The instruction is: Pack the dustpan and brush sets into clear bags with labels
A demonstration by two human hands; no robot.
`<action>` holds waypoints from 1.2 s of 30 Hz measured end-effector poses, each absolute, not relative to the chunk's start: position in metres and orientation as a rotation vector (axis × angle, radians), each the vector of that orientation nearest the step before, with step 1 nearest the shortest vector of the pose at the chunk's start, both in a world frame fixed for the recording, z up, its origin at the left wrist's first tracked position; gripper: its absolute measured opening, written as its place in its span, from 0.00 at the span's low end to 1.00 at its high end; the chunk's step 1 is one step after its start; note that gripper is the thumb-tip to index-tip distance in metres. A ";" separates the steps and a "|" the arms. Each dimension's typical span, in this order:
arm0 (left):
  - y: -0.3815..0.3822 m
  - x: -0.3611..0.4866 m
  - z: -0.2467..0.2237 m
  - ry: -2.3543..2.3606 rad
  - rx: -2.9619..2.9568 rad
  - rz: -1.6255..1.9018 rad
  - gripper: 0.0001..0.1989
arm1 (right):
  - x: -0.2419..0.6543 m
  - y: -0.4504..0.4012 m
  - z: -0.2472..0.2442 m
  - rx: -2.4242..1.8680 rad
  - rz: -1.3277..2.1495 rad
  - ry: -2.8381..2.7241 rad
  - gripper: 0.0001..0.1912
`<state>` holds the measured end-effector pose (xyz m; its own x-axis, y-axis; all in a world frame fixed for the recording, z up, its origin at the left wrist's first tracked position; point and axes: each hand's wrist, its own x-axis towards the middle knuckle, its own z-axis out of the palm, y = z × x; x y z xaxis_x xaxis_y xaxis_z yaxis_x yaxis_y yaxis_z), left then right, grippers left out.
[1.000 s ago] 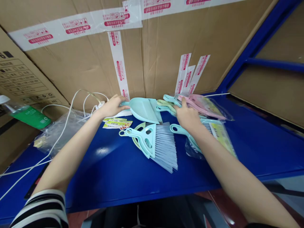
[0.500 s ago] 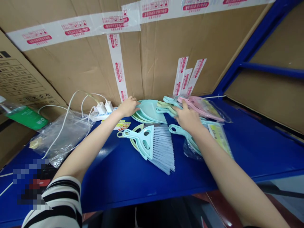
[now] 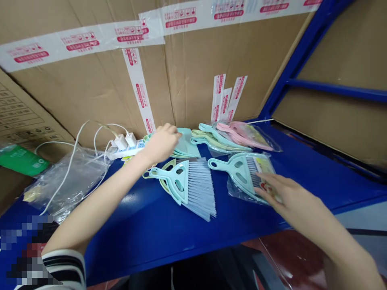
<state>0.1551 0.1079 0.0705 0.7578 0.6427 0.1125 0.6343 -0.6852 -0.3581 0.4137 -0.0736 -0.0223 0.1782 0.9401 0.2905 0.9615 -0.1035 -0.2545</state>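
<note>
My left hand [image 3: 165, 143] hovers at the stack of light-green dustpans [image 3: 190, 141], its fingers loosely bent and apart, with nothing seen in them. It covers the stack's left part. My right hand [image 3: 287, 193] reaches over a bagged light-blue brush and dustpan set [image 3: 238, 173] at the right. Its thumb and fingers are spread about the bag's right end, near a printed card; a firm hold does not show. Between the hands lie loose hand brushes [image 3: 178, 181], light blue on top of a yellow-green one, bristles pointing right.
Several bagged sets in blue, green and pink [image 3: 238, 135] lie along the back. A power strip [image 3: 130, 149] with white plugs and cables stands behind my left arm. Clear plastic bags [image 3: 78, 173] and a green pack [image 3: 24, 159] are at left. Cardboard [image 3: 187, 80] walls the back.
My right hand has left the bagged sets at the back and come forward and right to the nearer bagged set. My left hand has shifted slightly at the dustpans. The view has turned right.
</note>
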 end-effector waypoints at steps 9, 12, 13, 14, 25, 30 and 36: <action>0.056 0.249 0.032 -0.372 -2.885 0.197 0.17 | 0.421 -0.095 -0.037 -1.827 0.057 -1.672 0.18; 0.049 0.247 0.033 -0.349 -2.903 0.191 0.17 | 0.422 -0.106 -0.030 -1.815 0.038 -1.634 0.16; 0.045 0.242 0.034 -0.352 -2.903 0.168 0.18 | 0.421 -0.110 -0.028 -1.814 0.023 -1.621 0.16; 0.041 0.235 0.034 -0.359 -2.898 0.139 0.20 | 0.419 -0.114 -0.027 -1.812 0.010 -1.609 0.15; -0.007 0.079 0.030 -0.806 -2.887 -0.118 0.23 | 0.351 -0.116 -0.029 -1.740 0.107 -1.483 0.10; -0.030 0.009 0.024 -1.053 -2.761 -0.228 0.24 | 0.318 -0.091 -0.030 -1.605 0.077 -1.619 0.04; -0.046 -0.028 0.020 -1.102 -2.678 -0.267 0.25 | 0.280 -0.071 -0.010 -1.367 0.165 -1.956 0.08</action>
